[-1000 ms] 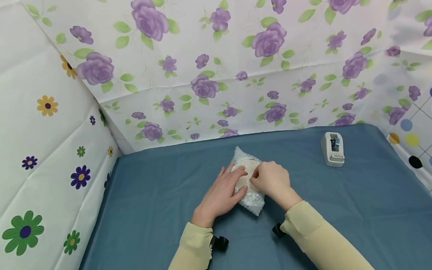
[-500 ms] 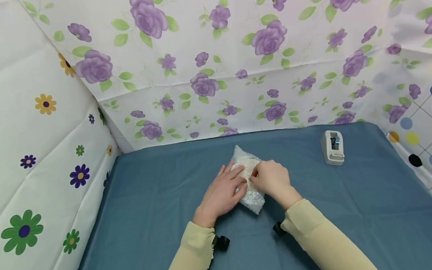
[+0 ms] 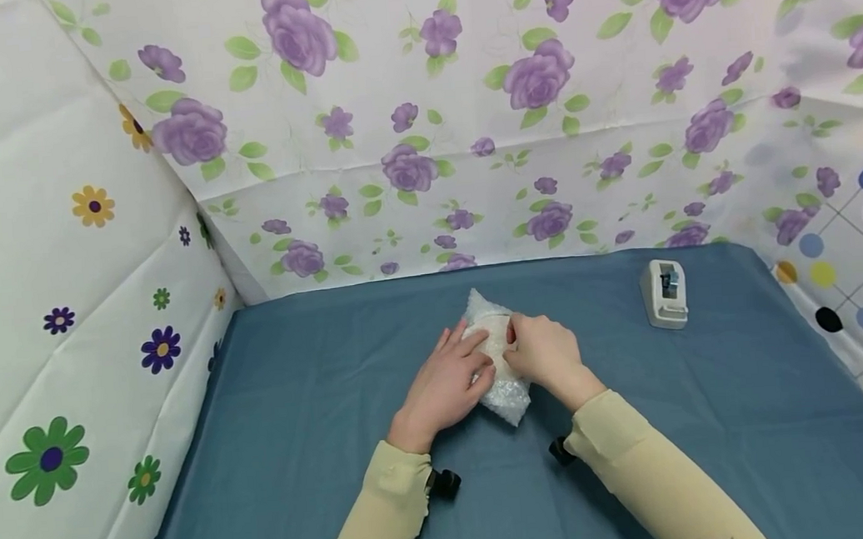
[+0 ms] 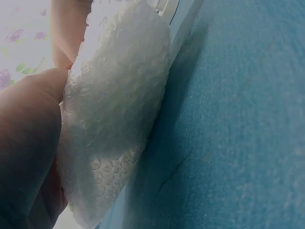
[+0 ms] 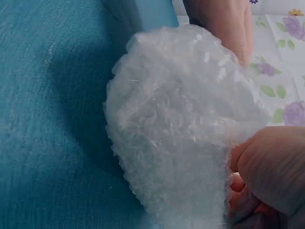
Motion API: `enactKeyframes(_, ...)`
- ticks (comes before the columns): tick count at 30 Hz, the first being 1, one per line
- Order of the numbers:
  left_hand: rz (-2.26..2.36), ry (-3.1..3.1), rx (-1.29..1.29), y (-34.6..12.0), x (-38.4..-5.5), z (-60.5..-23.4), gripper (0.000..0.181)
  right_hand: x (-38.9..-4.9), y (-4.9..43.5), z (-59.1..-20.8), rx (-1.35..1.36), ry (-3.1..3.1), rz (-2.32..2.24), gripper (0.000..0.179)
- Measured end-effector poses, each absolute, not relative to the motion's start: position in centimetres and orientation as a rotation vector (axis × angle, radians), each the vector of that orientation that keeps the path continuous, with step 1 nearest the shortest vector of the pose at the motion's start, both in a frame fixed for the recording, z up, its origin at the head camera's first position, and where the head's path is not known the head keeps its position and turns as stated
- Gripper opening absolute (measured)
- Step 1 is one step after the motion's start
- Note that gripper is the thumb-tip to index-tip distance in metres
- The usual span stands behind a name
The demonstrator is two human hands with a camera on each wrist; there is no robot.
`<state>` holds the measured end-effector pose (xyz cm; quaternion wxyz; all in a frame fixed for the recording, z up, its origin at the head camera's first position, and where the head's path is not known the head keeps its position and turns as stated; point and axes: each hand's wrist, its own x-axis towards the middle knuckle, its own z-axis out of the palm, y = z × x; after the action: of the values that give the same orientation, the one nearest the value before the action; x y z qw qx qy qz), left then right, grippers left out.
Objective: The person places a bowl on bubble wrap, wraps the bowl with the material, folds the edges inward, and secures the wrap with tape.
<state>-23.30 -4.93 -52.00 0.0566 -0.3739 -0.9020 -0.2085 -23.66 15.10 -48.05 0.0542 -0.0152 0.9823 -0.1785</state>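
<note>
A small parcel in clear bubble wrap (image 3: 508,399) lies on the blue cloth, its pointed ends facing away from and toward me. My left hand (image 3: 440,390) rests on its left side, fingers spread and fairly straight across the top. From the right, my right hand (image 3: 546,352) pinches at the top of the wrap with curled fingers, thumb and forefinger a little apart at the tips. Both wrist views show the crinkled sides of the bubble wrap (image 4: 119,90) close up. In the right wrist view the right thumb (image 5: 271,162) meets its upper face.
Toward the back right stands a white tape dispenser (image 3: 664,295) with a bluish roll. Blue cloth (image 3: 320,394) covers the table. A purple-flowered sheet (image 3: 410,171) hangs behind, with another patterned sheet (image 3: 71,270) along the left. Each wrist carries a black camera.
The right fingertips have shifted slightly away and to the right along the parcel, and the thumb and forefinger have parted a little. The left hand has drawn its thumb nearer its fingers.
</note>
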Motion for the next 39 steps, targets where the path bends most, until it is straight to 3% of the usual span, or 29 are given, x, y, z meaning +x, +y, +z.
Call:
enactKeyframes(19,-0.649,-2.755,-1.124,-4.9,-23.2,-52.0,0.037,-23.7,13.9,-48.7,-0.040,3.122,-0.320,0.019)
enactKeyframes(30,-0.640,-2.773,-1.105,-4.9,-23.1,-52.2,0.039,-24.0,14.8,-48.8,-0.044,3.052,-0.520,0.027)
enactKeyframes(39,-0.621,-2.736,-1.105,-4.7,-23.0,-52.2,0.037,-24.1,14.5,-48.9,-0.069,3.083,-0.355,0.021)
